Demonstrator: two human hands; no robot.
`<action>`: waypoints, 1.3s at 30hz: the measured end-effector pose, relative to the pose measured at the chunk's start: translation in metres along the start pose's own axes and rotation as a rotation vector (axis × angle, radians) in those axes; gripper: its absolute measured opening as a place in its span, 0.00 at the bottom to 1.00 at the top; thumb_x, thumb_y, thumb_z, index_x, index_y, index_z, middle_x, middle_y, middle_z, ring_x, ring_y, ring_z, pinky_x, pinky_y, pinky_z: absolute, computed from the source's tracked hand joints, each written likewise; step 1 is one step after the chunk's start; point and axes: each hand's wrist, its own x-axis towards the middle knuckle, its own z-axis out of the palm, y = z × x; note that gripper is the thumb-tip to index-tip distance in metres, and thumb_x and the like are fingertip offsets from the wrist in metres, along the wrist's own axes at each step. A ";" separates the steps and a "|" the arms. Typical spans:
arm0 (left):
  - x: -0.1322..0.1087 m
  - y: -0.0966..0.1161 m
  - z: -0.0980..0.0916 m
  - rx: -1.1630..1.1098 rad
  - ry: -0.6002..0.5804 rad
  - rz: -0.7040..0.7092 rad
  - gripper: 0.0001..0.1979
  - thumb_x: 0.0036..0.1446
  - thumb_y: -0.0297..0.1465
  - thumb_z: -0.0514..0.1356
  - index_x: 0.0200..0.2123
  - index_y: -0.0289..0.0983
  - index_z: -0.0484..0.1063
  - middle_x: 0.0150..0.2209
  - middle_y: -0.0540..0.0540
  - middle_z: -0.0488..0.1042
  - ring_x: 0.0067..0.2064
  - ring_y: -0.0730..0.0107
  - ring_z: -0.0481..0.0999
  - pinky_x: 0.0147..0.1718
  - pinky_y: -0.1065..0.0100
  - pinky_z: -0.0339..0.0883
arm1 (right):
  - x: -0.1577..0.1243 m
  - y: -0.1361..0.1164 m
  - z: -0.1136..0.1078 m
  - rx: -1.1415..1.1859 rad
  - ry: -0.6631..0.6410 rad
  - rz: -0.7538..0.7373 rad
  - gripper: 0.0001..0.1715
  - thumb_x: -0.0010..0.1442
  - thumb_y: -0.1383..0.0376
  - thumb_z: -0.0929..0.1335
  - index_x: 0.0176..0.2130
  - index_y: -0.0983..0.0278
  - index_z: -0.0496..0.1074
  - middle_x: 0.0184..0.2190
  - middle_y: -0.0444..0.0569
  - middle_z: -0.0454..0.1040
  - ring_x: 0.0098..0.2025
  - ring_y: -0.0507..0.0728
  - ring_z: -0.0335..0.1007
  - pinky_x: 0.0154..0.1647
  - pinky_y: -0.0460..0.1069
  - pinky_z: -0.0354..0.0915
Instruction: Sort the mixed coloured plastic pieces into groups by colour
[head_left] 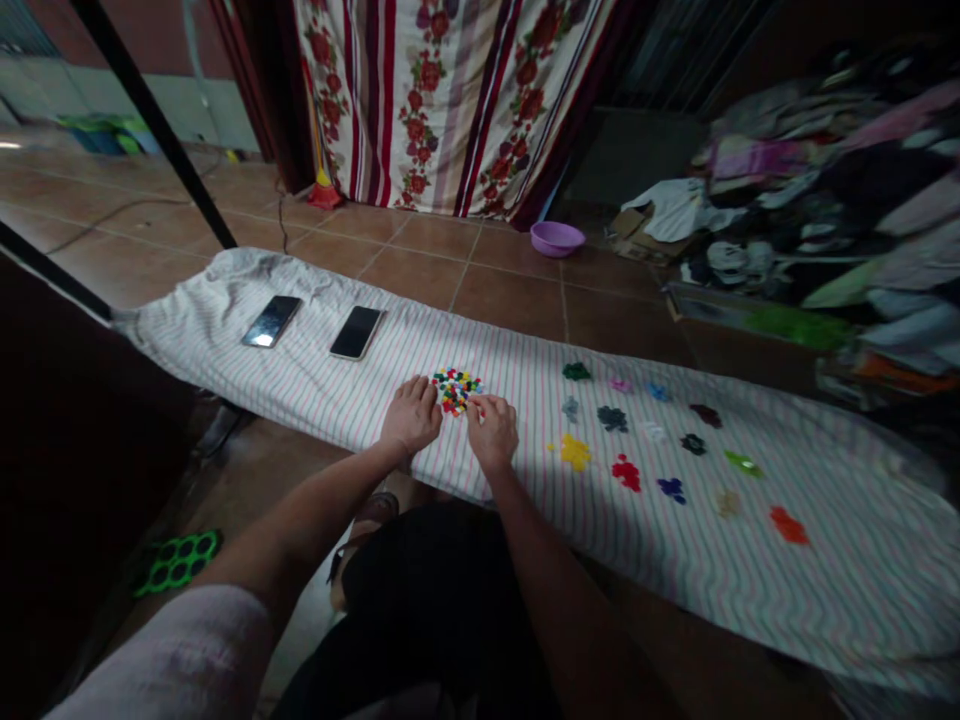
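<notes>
A pile of small mixed-colour pieces (456,390) lies on the striped cloth in front of me, too small to name by kind. My left hand (414,415) rests at the pile's left edge, palm down, its fingers loosely laid on the cloth. At the right edge, my right hand (493,430) has thumb and fingers pinched together; whatever is between them is hidden. Farther right lie small groups of pieces sorted by colour, among them a yellow group (575,452), a red group (625,473), a dark grey group (613,418) and an orange group (788,525).
Two phones, one (271,321) farther left and another (358,332) nearer the pile, lie on the cloth-covered ironing board (517,360). Beyond it, a purple basin (556,238) stands on the tiled floor. Heaped clothes (847,190) fill the right side.
</notes>
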 end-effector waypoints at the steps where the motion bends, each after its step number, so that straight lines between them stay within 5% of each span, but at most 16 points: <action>1: 0.000 0.000 0.000 0.002 -0.001 -0.002 0.19 0.62 0.34 0.49 0.53 0.34 0.67 0.58 0.35 0.68 0.62 0.52 0.63 0.59 0.50 0.61 | 0.000 0.000 0.000 0.004 0.002 0.002 0.14 0.64 0.61 0.63 0.39 0.61 0.79 0.42 0.52 0.73 0.44 0.59 0.63 0.47 0.53 0.61; 10: 0.000 0.003 0.001 -0.006 0.015 -0.008 0.20 0.62 0.34 0.49 0.54 0.31 0.67 0.58 0.33 0.68 0.62 0.52 0.64 0.60 0.50 0.61 | 0.005 0.002 -0.006 0.121 0.044 0.037 0.19 0.66 0.56 0.59 0.37 0.62 0.75 0.39 0.54 0.76 0.44 0.60 0.68 0.47 0.53 0.62; 20: 0.003 0.007 -0.002 0.045 0.001 0.007 0.21 0.62 0.34 0.50 0.55 0.32 0.68 0.59 0.33 0.69 0.62 0.50 0.66 0.60 0.49 0.63 | 0.004 0.016 -0.005 0.406 0.042 0.235 0.30 0.61 0.43 0.58 0.40 0.62 0.72 0.38 0.56 0.80 0.37 0.61 0.77 0.36 0.51 0.68; 31: 0.005 0.005 -0.001 0.099 -0.086 0.041 0.24 0.63 0.34 0.48 0.58 0.29 0.64 0.62 0.32 0.65 0.66 0.49 0.60 0.62 0.48 0.59 | 0.023 0.008 0.006 0.607 0.010 0.388 0.24 0.59 0.47 0.64 0.41 0.63 0.72 0.38 0.54 0.79 0.39 0.59 0.76 0.37 0.51 0.69; 39: 0.002 0.001 0.000 0.054 -0.100 0.039 0.23 0.64 0.34 0.47 0.57 0.28 0.64 0.62 0.30 0.64 0.67 0.48 0.58 0.63 0.49 0.56 | 0.029 -0.014 -0.001 0.659 0.082 0.331 0.16 0.61 0.54 0.63 0.42 0.63 0.71 0.39 0.52 0.77 0.40 0.56 0.74 0.35 0.49 0.70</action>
